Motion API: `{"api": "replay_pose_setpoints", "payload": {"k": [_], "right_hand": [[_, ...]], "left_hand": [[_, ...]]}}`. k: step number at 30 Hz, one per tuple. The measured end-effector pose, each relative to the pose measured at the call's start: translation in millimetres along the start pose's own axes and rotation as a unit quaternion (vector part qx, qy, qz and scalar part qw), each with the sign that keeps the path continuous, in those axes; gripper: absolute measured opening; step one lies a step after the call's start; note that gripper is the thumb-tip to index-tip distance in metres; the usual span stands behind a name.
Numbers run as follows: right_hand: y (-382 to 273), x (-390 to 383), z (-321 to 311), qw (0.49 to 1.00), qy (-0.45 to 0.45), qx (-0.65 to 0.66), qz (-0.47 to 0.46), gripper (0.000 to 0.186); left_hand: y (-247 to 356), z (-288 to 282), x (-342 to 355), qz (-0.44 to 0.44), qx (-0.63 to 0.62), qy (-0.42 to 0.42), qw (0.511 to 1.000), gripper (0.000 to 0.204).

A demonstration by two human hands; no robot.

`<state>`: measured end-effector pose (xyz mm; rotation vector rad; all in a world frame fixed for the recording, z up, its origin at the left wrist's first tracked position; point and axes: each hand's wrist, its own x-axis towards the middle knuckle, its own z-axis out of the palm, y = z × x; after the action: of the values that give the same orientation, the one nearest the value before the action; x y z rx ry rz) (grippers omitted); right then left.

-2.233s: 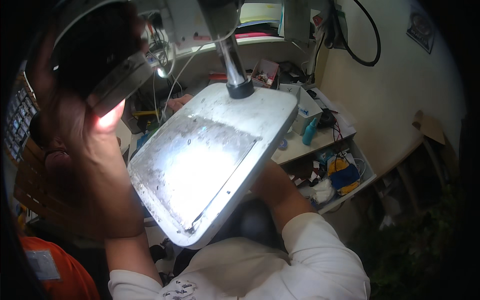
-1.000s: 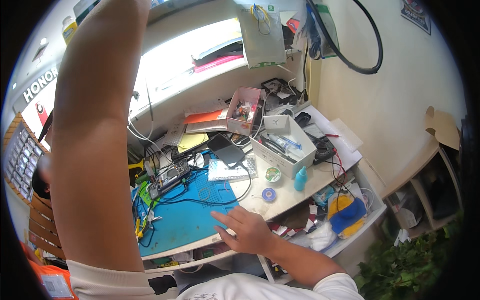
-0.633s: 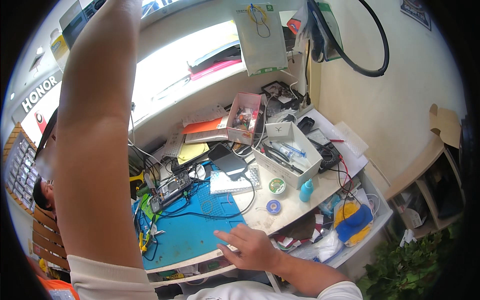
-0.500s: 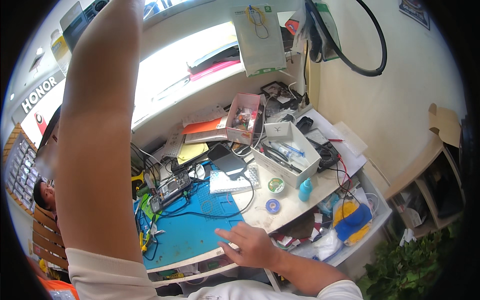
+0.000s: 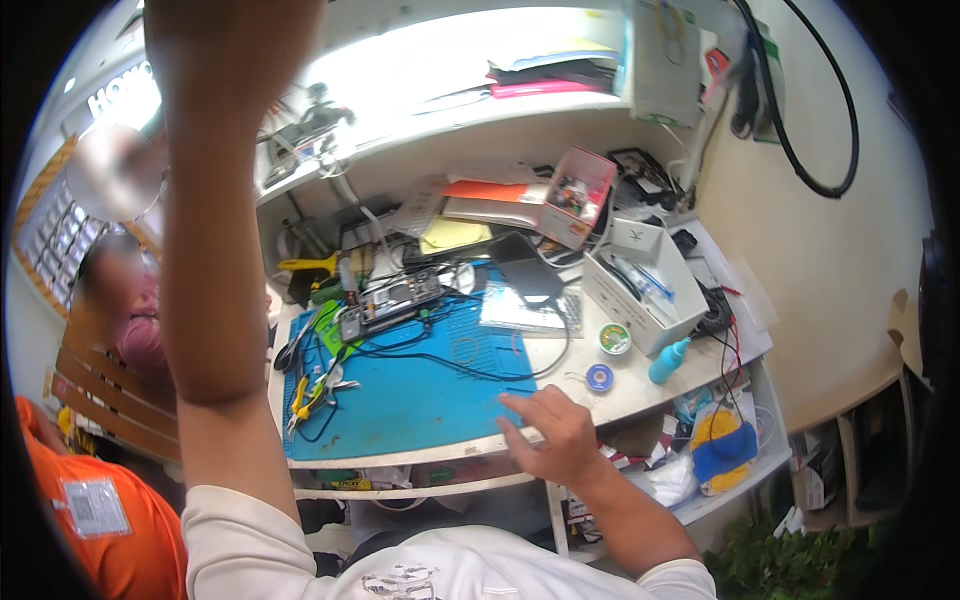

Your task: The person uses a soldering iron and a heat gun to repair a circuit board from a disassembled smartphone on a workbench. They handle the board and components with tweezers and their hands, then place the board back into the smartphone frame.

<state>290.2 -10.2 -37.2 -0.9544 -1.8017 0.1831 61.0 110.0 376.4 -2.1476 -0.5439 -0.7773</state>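
My left arm rises across the left side, and the back of my left hand (image 5: 235,40) runs out of the picture at the top. Its fingers are hidden. My right hand (image 5: 560,430) hovers at the front right edge of the blue work mat (image 5: 430,410), fingers apart and holding nothing. On the mat lie an opened device with bare inner parts (image 5: 395,300), black cables and yellow-handled pliers (image 5: 300,398). A dark phone (image 5: 526,268) rests partly on bubble wrap (image 5: 510,308). Beyond my right hand are a small blue-rimmed spool (image 5: 599,378) and a green-labelled round tub (image 5: 613,340).
A blue dropper bottle (image 5: 669,361) stands by a white box (image 5: 655,325) of pens and tools. Behind it is a pink box (image 5: 567,226) of small parts. An open drawer (image 5: 770,465) holds cloths and bags. People sit at the left, one in an orange shirt (image 5: 110,540).
The view has swung left, so the bench appears farther right and more of the people shows. My raised left arm now shows its elbow and hand end. My right hand keeps its pose.
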Motion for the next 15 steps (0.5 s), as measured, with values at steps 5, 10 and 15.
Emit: {"api": "replay_pose_setpoints", "payload": {"k": [5,10,15], "right_hand": [[3,1,10,1.000,0.002,-0.015,0.008,0.031],[5,2,18,0.998,-0.033,-0.062,0.004,0.028],[-3,-7,32,0.994,-0.067,-0.089,0.002,0.026]], "left_hand": [[11,65,-179,-0.386,-0.279,-0.099,0.874,0.024],[-39,166,-302,-0.482,-0.318,-0.093,0.811,0.023],[-70,217,-291,-0.558,-0.386,0.049,0.733,0.026]]}}
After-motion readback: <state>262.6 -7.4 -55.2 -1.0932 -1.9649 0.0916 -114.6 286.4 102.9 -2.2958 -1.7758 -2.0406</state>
